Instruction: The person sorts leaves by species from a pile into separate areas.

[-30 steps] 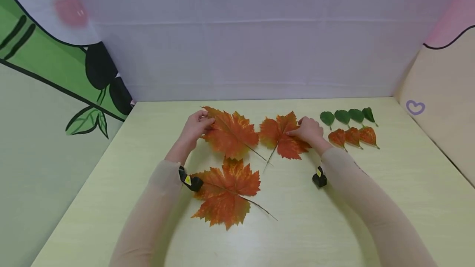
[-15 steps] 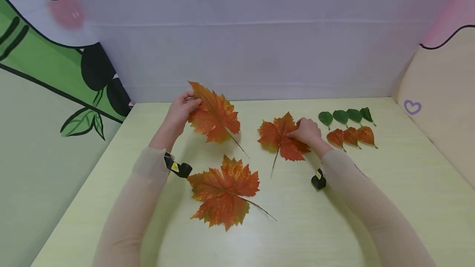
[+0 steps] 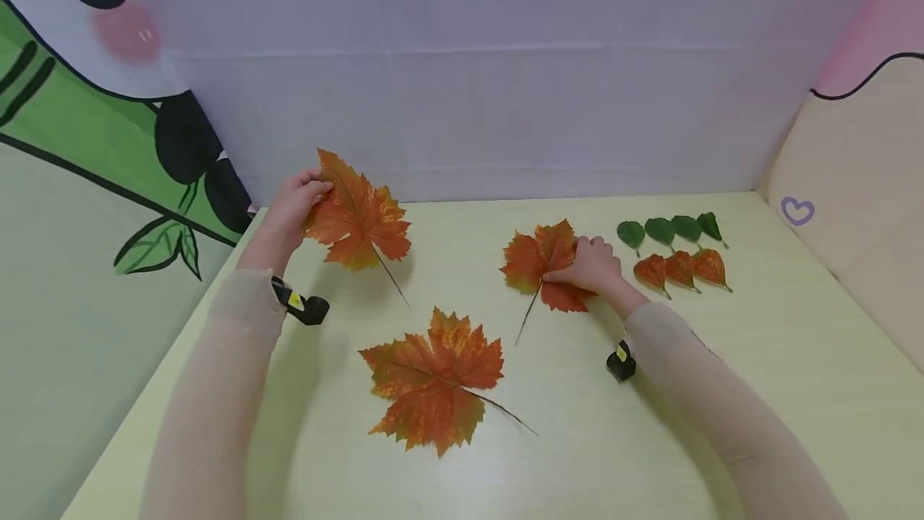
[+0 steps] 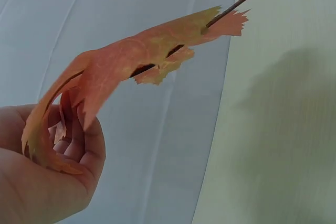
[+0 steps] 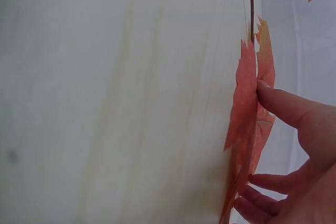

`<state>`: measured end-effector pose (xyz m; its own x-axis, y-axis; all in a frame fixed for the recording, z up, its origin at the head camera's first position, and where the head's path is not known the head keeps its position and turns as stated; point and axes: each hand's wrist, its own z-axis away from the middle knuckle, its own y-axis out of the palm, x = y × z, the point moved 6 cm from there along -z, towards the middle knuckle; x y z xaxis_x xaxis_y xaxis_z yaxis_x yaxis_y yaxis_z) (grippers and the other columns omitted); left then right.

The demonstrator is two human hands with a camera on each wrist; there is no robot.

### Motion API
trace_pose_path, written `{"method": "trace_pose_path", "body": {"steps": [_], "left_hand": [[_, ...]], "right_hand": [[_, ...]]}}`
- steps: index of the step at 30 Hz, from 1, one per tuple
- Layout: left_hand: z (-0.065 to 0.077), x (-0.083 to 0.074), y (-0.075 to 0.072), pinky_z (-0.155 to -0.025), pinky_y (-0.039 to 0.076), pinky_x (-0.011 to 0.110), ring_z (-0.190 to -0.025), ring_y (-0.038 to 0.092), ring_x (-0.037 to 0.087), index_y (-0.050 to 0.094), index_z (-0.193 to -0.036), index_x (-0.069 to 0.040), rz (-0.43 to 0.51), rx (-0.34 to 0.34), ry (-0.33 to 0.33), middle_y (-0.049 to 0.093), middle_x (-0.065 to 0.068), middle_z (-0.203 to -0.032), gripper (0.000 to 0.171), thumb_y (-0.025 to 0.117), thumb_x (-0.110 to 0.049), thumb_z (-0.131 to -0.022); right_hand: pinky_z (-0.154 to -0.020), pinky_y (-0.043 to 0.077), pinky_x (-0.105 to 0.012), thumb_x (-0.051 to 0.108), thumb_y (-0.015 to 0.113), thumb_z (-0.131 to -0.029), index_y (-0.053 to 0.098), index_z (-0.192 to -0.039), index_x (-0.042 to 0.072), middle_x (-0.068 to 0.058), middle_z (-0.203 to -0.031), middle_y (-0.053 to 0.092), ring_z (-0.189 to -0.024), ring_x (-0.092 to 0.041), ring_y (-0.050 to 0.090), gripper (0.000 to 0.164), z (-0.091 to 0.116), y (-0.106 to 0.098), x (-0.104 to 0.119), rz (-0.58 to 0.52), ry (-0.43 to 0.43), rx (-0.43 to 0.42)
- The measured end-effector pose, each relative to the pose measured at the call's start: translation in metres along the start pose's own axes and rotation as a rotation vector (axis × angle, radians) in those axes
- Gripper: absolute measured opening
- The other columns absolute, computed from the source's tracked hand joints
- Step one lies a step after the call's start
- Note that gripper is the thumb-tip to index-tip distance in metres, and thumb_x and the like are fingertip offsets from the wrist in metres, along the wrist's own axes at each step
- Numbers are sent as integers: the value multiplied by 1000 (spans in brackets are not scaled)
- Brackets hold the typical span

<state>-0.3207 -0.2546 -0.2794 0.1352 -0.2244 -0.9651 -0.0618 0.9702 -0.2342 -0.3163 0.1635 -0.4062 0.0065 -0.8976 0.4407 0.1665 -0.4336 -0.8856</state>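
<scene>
Up at the back left, my left hand point(image 3: 292, 203) grips the edge of a large orange maple leaf point(image 3: 361, 213). This leaf is tilted over the table, its stem pointing down and right; in the left wrist view it bends between the curled fingers point(image 4: 94, 145) and the thumb. My right hand point(image 3: 595, 267) pinches a second orange maple leaf point(image 3: 529, 263) lying at the back middle. The right wrist view shows the thumb point(image 5: 278, 98) on this leaf's face and fingertips at its edge. A third maple leaf point(image 3: 436, 383) lies flat at the front middle, apart from both hands.
Several small green leaves point(image 3: 659, 231) form a row at the back right. Below them are 3 small orange leaves point(image 3: 680, 268). A pale cloth wall point(image 3: 491, 119) rises behind the light wooden table point(image 3: 650, 440), with printed side panels left and right.
My left hand has raised its leaf off the table and carried it left, away from the right leaf. My right hand has stayed nearly in place, its thumb shifting closer to the stem.
</scene>
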Motion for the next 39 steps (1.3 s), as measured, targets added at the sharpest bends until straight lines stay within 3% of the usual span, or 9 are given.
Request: {"method": "trace_pose_path", "body": {"steps": [7,9,11,14,15,18,22,29,39], "left_hand": [[-12,9,-21,-65,43,17,-69,49,2,46,-108,-11,-262,57,34,48,-11,-87,18,45,-24,-95],[-16,10,-23,-83,41,24,-72,50,7,45,-113,-7,-381,90,42,49,-10,-81,25,45,-24,-95],[-19,11,-26,-105,21,43,-84,51,16,44,-118,-3,-499,118,42,52,-5,-82,31,46,-23,-95],[-24,14,-29,-102,2,61,-100,46,32,42,-121,1,-646,153,47,54,11,-98,33,46,-19,-95],[-25,15,-29,-103,3,61,-103,45,35,41,-121,1,-678,157,48,53,16,-104,32,45,-17,-95],[-29,17,-29,-86,40,42,-96,49,36,43,-116,4,-763,136,92,49,27,-113,27,45,-11,-94],[-30,20,-26,-70,46,37,-91,52,37,47,-113,7,-832,44,154,51,30,-111,25,46,-7,-92],[-40,39,-26,-91,23,60,-105,47,43,50,-118,2,-847,-148,159,54,27,-113,30,44,-8,-90],[-49,67,-25,-92,14,59,-96,49,41,52,-120,-3,-786,-281,117,55,23,-106,35,36,-4,-89]], "right_hand": [[-86,38,-50,51,69,-71,38,-123,-7,-26,-119,40,-107,-39,38,84,2,0,2,26,-7,-2],[-86,38,-50,50,69,-72,38,-123,-7,-26,-119,40,-107,-39,38,83,2,0,2,26,-6,-2],[-86,37,-51,50,69,-72,38,-123,-7,-26,-119,40,-108,-39,38,82,3,0,2,25,-6,1],[-87,37,-52,50,69,-72,38,-123,-7,-26,-120,39,-109,-39,38,83,4,0,2,21,-10,7],[-87,37,-52,50,69,-72,38,-123,-8,-26,-120,39,-109,-40,38,83,5,0,3,20,-14,9],[-88,37,-53,49,69,-72,39,-124,-8,-27,-121,39,-110,-40,37,83,6,0,4,14,-17,11],[-88,37,-53,49,69,-73,39,-124,-8,-27,-122,39,-110,-40,37,82,6,0,3,19,-16,9],[-91,36,-56,45,68,-75,36,-129,-9,-29,-127,37,-114,-43,36,83,10,-2,2,19,-24,13],[-92,35,-56,43,68,-75,35,-131,-7,-28,-129,36,-115,-43,35,82,16,-1,2,2,-18,18]]}}
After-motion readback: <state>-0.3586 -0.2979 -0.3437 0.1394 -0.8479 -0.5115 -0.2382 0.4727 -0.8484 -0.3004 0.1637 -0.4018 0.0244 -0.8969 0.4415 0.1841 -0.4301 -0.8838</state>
